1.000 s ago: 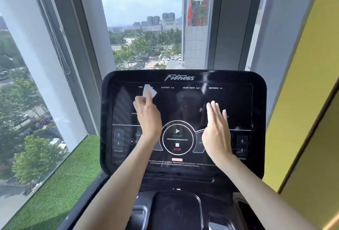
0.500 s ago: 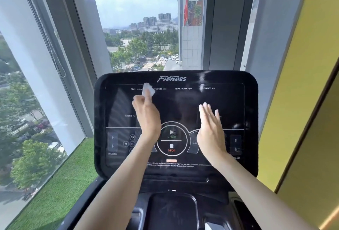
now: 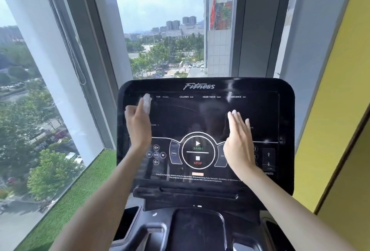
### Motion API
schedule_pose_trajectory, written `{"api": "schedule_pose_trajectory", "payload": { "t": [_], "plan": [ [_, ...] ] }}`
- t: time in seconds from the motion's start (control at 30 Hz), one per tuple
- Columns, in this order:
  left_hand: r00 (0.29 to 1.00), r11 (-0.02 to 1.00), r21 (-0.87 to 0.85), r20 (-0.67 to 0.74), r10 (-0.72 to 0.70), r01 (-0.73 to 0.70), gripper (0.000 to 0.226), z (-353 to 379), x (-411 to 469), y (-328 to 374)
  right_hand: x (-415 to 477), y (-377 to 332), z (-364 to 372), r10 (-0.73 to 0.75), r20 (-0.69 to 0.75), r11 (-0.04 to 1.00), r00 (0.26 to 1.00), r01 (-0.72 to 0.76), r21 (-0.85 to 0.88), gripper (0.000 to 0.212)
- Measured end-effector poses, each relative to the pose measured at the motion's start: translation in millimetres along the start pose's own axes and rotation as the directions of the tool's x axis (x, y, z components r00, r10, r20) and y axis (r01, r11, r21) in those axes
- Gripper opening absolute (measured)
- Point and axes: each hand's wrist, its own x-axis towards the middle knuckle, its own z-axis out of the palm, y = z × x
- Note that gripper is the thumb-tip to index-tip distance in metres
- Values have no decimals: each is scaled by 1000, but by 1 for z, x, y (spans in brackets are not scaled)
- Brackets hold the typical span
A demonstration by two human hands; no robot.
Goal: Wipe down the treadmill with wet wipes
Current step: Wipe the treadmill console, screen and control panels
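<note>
The treadmill's black console [image 3: 284,110] fills the middle of the head view, with START and STOP marks at its centre. My left hand [image 3: 138,126] is at the screen's upper left and presses a small white wet wipe [image 3: 146,102] against the glass; the wipe sticks out above my fingers. On the right half of the screen lies my right hand [image 3: 238,140], flat with its fingers straight and together. It holds nothing.
A dark tray and handle parts [image 3: 192,228] lie below the console. Tall windows [image 3: 164,20] stand behind and to the left, with a green turf strip [image 3: 66,204] along the floor. A yellow wall [image 3: 328,130] rises close on the right.
My left hand has slid the wipe leftward across the top of the screen, from near the CALORIES label to left of the TIME label. My right hand stays flat in place.
</note>
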Motion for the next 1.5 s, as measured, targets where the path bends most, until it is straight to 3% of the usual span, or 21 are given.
{"api": "schedule_pose_trajectory", "payload": {
  "t": [0.13, 0.27, 0.4, 0.47, 0.57, 0.67, 0.8, 0.93, 1.0, 1.1, 1.13, 1.23, 1.3, 1.37, 1.4, 1.5],
  "plan": [
    [993, 994, -8, -40, -107, 107, 34, -5, 14, 1, -1, -10, 6, -38, -11, 999, 999, 38, 7, 80],
    [960, 957, -127, -71, -271, 261, 35, 9, 7, 30, -2, -11, 11, -52, -11, 999, 999, 52, 11, 81],
    [979, 965, -173, 81, -186, 197, 43, 34, -19, 61, -2, -5, 10, -49, -13, 999, 999, 49, 15, 79],
    [980, 965, -188, 118, -163, 183, 30, 47, -27, 71, -2, 0, 8, -35, -14, 999, 999, 35, 17, 79],
    [990, 988, -139, 127, -56, 73, 48, 61, -42, 87, -2, 7, 3, -6, -18, 1000, 1000, 6, 22, 78],
    [977, 994, -104, 207, 61, -40, 24, 77, -60, 103, -4, 16, -5, 15, -22, 1000, 1000, -15, 17, 76],
    [930, 971, -53, 280, 237, -232, 35, 96, -93, 126, -8, 33, -16, 56, -43, 998, 998, -55, 17, 72],
    [836, 950, -74, 458, 303, -303, 15, 106, -120, 146, -17, 45, -32, 111, -47, 993, 993, -109, 40, 67],
    [768, 929, -191, 522, 371, -319, 20, 108, -136, 159, -19, 49, -43, 142, -37, 988, 989, -139, 67, 63],
    [525, 853, -351, 676, 517, -387, 19, 105, -156, 179, -25, 61, -64, 217, -66, 972, 974, -209, 108, 59],
    [481, 836, -397, 687, 545, -380, 19, 108, -155, 178, -27, 66, -72, 249, -80, 964, 965, -240, 112, 61],
    [528, 886, -443, 724, 444, -137, 30, 93, -130, 173, -29, 70, -94, 376, -142, 921, 916, -353, 163, 62],
    [533, 870, -447, 797, 282, 209, 36, 85, -108, 158, -26, 68, -104, 486, -111, 861, 867, -452, 234, 60],
    [476, 715, -433, 865, 158, 549, 16, 76, -93, 146, -22, 65, -109, 529, 3, 801, 849, -501, 327, 52],
    [440, 633, -420, 888, 137, 650, 16, 72, -89, 144, -21, 62, -111, 528, 70, 772, 846, -513, 376, 46],
    [389, 564, -401, 909, 148, 722, 18, 63, -90, 138, -17, 51, -112, 488, 216, 707, 846, -528, 471, 24]
  ]
}}
